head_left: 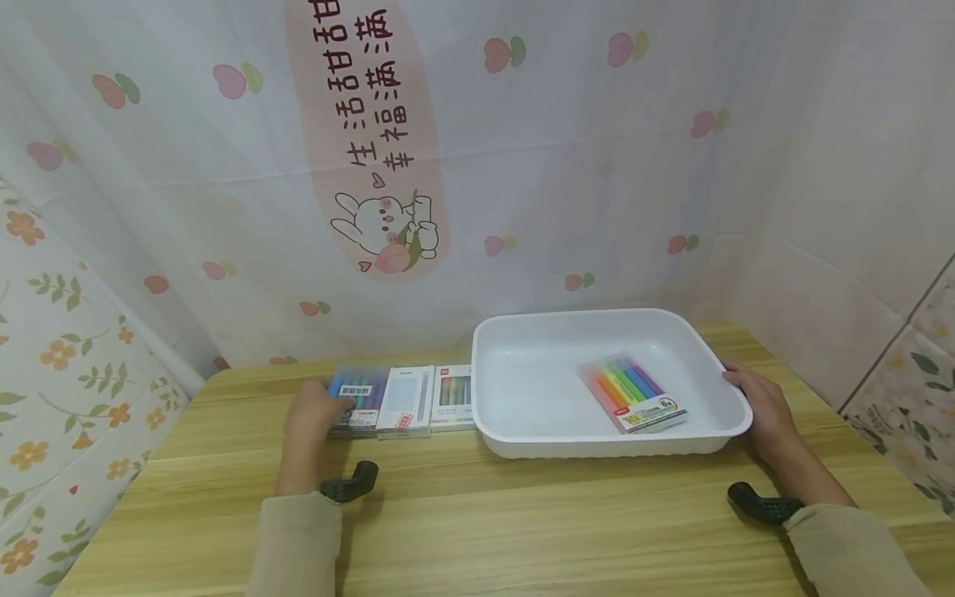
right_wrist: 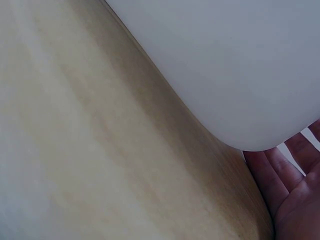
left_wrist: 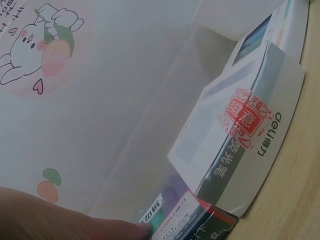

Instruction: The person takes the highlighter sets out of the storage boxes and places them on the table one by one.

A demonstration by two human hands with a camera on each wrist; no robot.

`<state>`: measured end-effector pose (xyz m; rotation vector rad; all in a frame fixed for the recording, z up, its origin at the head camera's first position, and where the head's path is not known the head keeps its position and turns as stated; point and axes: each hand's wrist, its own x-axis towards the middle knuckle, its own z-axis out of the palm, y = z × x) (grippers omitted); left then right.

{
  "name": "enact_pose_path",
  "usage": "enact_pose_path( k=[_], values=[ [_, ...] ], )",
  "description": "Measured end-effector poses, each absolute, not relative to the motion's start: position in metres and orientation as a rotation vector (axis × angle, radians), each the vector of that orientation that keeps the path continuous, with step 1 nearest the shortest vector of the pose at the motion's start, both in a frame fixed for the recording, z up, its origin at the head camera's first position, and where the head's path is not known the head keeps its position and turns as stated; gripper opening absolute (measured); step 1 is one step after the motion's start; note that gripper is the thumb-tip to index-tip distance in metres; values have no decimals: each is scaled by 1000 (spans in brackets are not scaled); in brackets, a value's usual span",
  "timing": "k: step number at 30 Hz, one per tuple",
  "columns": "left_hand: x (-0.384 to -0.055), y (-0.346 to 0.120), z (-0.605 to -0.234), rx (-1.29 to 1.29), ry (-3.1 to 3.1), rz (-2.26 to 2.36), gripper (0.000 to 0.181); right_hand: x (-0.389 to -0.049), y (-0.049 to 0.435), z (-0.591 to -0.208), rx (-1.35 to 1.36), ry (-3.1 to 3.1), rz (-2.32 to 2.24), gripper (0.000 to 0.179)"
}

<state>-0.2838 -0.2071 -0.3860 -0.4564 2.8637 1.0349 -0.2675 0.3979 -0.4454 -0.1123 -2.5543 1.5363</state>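
My left hand grips the left end of a clear pack of blue, green and purple pens. Its thumb lies on the pack's top in the left wrist view; the other fingers are hidden. Right beside that pack is a white box with a red round stamp, then a flatter white pack of coloured pens up against a white tray. At the tray's right end, my right hand holds the rim, with fingers against the outer wall. Inside the tray lies a pack of rainbow-coloured pens.
Everything stands on a wood-grain table. A white curtain with peach prints hangs directly behind it, and flowered cloth hangs at the left. Black curved wrist mounts stick out from both wrists.
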Motion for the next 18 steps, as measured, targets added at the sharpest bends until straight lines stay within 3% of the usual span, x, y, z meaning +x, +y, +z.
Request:
enact_pose_path(
  k=[18],
  values=[
    [-287,-196,-388,-522,2908,757,66,-268,399,-446,-91,-2525,1570,61]
  ],
)
